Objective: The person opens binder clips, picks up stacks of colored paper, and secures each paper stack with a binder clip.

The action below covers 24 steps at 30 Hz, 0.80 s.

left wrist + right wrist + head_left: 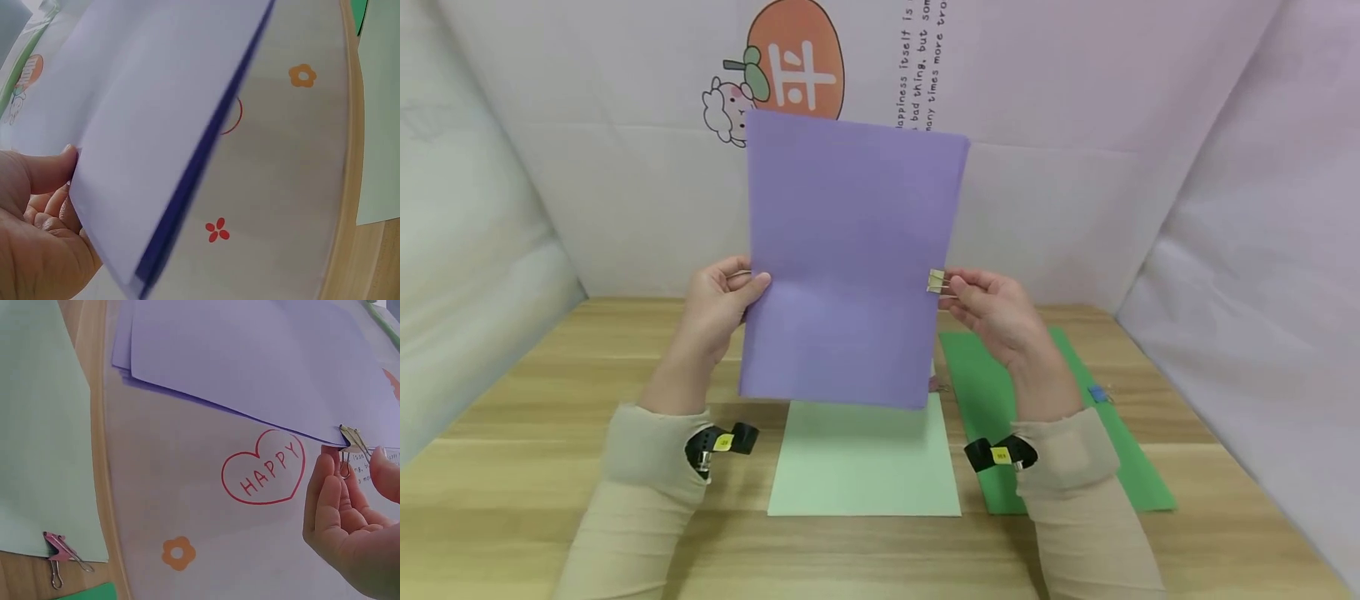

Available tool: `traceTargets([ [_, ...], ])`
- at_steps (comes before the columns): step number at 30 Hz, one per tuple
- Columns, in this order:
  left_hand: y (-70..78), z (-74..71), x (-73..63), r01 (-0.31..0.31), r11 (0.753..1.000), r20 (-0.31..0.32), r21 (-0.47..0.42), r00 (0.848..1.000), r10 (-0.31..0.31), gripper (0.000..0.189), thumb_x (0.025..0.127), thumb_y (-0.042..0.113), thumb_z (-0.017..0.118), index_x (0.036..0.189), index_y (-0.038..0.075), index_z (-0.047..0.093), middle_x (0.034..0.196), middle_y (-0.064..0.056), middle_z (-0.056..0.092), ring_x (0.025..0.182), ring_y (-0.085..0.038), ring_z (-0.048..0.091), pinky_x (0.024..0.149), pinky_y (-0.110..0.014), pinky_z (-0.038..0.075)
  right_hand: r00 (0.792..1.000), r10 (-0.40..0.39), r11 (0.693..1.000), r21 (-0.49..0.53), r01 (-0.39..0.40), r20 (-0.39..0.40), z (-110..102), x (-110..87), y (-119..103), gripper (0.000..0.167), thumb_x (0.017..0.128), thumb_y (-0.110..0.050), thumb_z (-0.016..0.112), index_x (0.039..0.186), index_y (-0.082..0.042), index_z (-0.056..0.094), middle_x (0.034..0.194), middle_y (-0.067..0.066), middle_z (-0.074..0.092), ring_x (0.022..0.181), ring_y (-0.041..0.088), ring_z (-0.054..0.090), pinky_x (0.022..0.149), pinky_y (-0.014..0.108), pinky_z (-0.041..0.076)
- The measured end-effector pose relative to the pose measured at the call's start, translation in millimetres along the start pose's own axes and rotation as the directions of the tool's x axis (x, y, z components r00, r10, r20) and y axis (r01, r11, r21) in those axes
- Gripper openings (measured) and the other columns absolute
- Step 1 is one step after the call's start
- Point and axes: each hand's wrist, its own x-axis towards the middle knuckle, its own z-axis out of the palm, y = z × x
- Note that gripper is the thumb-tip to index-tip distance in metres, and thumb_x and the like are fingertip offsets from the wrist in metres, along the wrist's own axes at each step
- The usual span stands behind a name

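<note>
A stack of purple paper sheets (853,258) is held up in front of the chest, tilted slightly. My left hand (718,296) grips its left edge, thumb on the near face and fingers behind. A pale yellow binder clip (936,281) sits on the right edge of the stack. My right hand (992,308) has thumb and fingers at the clip's wire handles. In the right wrist view the clip (351,437) bites the paper edge, and the sheets fan apart slightly at the far corner. The left wrist view shows the left thumb (53,170) pressing on the purple paper.
Pale green paper (865,467) lies on the wooden table (512,425) below the stack, with a pink binder clip (59,545) on its edge. Green paper (992,400) with a blue binder clip (1099,393) lies to the right. White printed cloth (1060,208) hangs behind.
</note>
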Motion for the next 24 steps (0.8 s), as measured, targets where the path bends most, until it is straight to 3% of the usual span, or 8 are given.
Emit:
traceTargets([
  [4, 1.6, -3.9, -1.9, -0.009, 1.000, 0.000, -0.002, 1.000, 0.009, 0.007, 0.099, 0.004, 0.059, 0.105, 0.007, 0.059, 0.076, 0.017, 0.074, 0.071, -0.001, 0.069, 0.066, -0.017, 0.056, 1.000, 0.013, 0.999, -0.033, -0.013, 0.003, 3, 1.9, -5, 0.036, 0.104, -0.015, 0.052, 0.134, 0.003, 0.050, 0.104, -0.005, 0.065, 0.095, 0.013, 0.064, 0.092, 0.020, 0.049],
  [8, 0.1, -9.6, -2.4, -0.003, 1.000, -0.003, -0.017, 1.000, 0.002, 0.007, 0.098, 0.004, 0.059, 0.104, 0.008, 0.060, 0.077, 0.016, 0.074, 0.071, -0.001, 0.070, 0.066, -0.017, 0.056, 0.999, 0.035, 0.992, -0.121, -0.033, 0.010, 7, 5.1, -11, 0.044, 0.104, -0.016, 0.052, 0.142, 0.005, 0.046, 0.117, -0.002, 0.059, 0.106, 0.016, 0.061, 0.102, 0.025, 0.047],
  [12, -1.6, -19.3, -4.6, 0.014, 1.000, -0.017, 0.004, 1.000, -0.014, 0.008, 0.099, 0.005, 0.059, 0.105, 0.010, 0.060, 0.078, 0.017, 0.074, 0.072, 0.000, 0.069, 0.065, -0.016, 0.056, 0.998, 0.043, 0.977, -0.213, -0.033, 0.043, 14, 11.8, -14, 0.043, 0.103, -0.017, 0.054, 0.141, 0.003, 0.050, 0.126, 0.007, 0.058, 0.113, 0.024, 0.056, 0.112, 0.035, 0.042],
  [16, -2.8, -30.3, -7.0, 0.031, 0.998, -0.024, 0.058, 0.999, -0.030, 0.008, 0.099, 0.006, 0.059, 0.106, 0.009, 0.058, 0.079, 0.019, 0.073, 0.074, 0.001, 0.068, 0.067, -0.016, 0.056, 0.997, 0.049, 0.959, -0.281, -0.031, 0.057, 22, 19.8, -15, 0.040, 0.103, -0.019, 0.056, 0.136, 0.003, 0.054, 0.127, 0.015, 0.060, 0.112, 0.029, 0.056, 0.112, 0.041, 0.042],
  [24, -3.0, -50.9, -8.6, 0.083, 0.987, -0.043, 0.137, 0.996, -0.077, 0.009, 0.099, 0.010, 0.060, 0.108, 0.010, 0.056, 0.077, 0.022, 0.072, 0.072, 0.004, 0.066, 0.065, -0.015, 0.055, 0.992, 0.102, 0.933, -0.352, -0.070, 0.074, 40, 30.3, -19, 0.042, 0.100, -0.021, 0.061, 0.134, 0.003, 0.057, 0.130, 0.018, 0.062, 0.115, 0.028, 0.059, 0.111, 0.039, 0.045],
])
